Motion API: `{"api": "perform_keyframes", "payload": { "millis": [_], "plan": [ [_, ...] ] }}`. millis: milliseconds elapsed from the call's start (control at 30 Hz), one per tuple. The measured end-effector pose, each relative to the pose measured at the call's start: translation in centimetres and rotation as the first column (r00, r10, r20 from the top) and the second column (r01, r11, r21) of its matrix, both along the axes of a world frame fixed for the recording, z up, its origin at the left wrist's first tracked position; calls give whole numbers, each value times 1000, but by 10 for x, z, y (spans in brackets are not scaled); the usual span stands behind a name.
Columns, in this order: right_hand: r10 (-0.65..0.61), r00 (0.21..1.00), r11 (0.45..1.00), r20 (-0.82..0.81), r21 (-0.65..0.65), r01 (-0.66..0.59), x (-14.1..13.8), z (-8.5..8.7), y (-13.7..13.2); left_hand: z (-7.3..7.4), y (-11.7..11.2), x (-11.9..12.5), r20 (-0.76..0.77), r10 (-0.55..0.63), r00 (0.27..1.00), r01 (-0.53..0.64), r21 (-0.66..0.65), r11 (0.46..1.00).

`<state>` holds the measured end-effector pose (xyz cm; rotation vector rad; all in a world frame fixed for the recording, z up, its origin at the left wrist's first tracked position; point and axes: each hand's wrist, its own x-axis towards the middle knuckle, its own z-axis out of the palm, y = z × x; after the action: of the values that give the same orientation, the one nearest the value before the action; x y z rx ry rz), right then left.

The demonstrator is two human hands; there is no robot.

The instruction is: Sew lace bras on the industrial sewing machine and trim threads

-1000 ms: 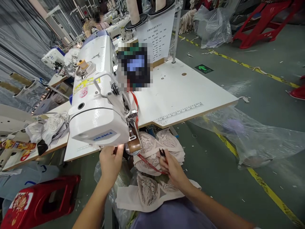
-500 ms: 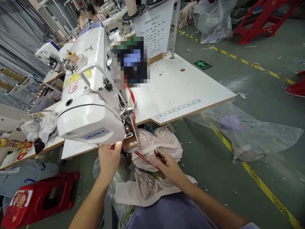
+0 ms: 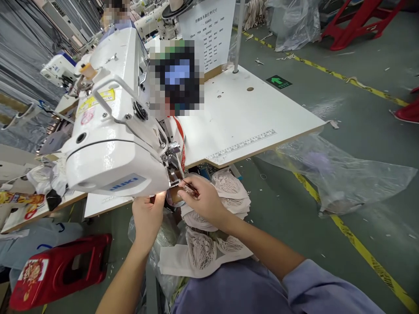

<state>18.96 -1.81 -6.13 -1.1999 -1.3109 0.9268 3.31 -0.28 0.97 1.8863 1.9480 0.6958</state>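
Observation:
A white sewing machine [image 3: 111, 131] stands on a white table [image 3: 248, 117]. My left hand [image 3: 148, 217] is closed under the machine's head, its fingers pinched on something at the bright needle area that I cannot make out. My right hand [image 3: 201, 201] is raised beside it, closed on small dark snips [image 3: 190, 186] close to the presser foot, where a red tape [image 3: 182, 146] hangs down. Below my hands lies a pile of beige lace bra cups [image 3: 225, 192], and another lace piece [image 3: 203, 255] rests on my lap.
A red plastic stool [image 3: 59, 270] stands at the lower left. Clear plastic sheeting [image 3: 334, 174] lies on the floor at the right beside yellow floor tape [image 3: 360, 248]. A size chart sheet [image 3: 211, 35] hangs behind the machine. More machines and another person are farther back.
My right hand has risen from the lace pile up to the presser foot with the snips. The left hand has stayed under the machine head. The view has shifted slightly.

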Motion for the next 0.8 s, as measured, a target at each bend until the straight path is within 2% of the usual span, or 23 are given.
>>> {"api": "perform_keyframes", "payload": {
  "millis": [133,233,367,467,567,633,700,733,767,800],
  "plan": [
    [-13,995,994,99,108,3,-6,4,12,-1,0,2,-1,-4,1000,4,-2,1000],
    [-34,982,985,187,171,2,-9,0,18,-3,-1,3,-28,2,1000,-1,37,999],
    [-71,958,954,279,300,-17,-11,-8,24,-7,0,2,-67,-30,997,38,126,991],
    [-103,942,935,318,355,-17,-12,-11,28,-11,1,-1,-160,-34,987,66,198,978],
    [-91,946,926,312,375,-34,-10,-8,27,-18,-6,-8,-264,-78,961,164,320,933],
    [18,960,942,280,317,-110,-2,-3,17,-23,-16,-14,-335,-171,926,304,400,865],
    [259,943,947,209,138,-290,14,1,-3,-28,-27,-19,-420,-328,846,506,439,743],
    [413,900,908,142,14,-419,25,3,-17,-30,-30,-20,-457,-426,781,615,440,655],
    [563,825,823,42,-114,-556,39,3,-31,-31,-32,-20,-488,-526,697,716,421,557],
    [671,737,710,-79,-216,-670,55,1,-45,-32,-32,-20,-507,-611,608,794,393,464]
  ]
}}
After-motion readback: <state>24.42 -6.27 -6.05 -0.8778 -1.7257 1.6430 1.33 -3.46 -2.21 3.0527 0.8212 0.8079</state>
